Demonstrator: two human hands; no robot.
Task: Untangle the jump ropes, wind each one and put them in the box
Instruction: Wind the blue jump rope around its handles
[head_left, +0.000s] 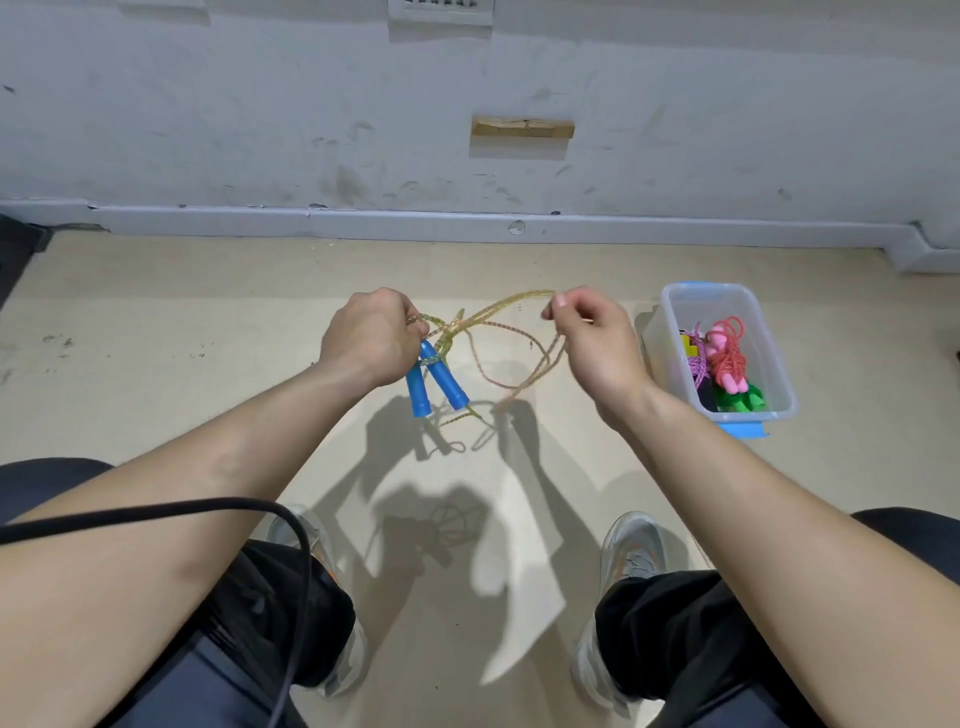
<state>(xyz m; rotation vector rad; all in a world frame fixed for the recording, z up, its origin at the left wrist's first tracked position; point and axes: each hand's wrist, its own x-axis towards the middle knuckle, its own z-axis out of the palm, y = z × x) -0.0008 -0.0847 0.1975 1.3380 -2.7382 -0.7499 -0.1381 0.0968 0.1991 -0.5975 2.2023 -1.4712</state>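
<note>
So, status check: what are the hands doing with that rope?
Left hand grips blue handles and loops. Right hand pinches a strand of the yellow rope. Box at right holds other ropes; nothing blocking.

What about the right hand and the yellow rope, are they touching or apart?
Touching. The head view shows the right hand pinching a loop of the yellow rope between its thumb and fingertips, with no gap.

Two hands shared one yellowish rope (498, 332): the left hand (371, 338) gripped it along with its two blue handles (448, 383), which hung just below the grip, and the right hand (592, 343) pinched one loop. Right of that pinch stood one clear box (776, 358) holding at least three bundled ropes: one pink rope (727, 358), one purple rope (698, 364) and one green rope (737, 397).
</note>
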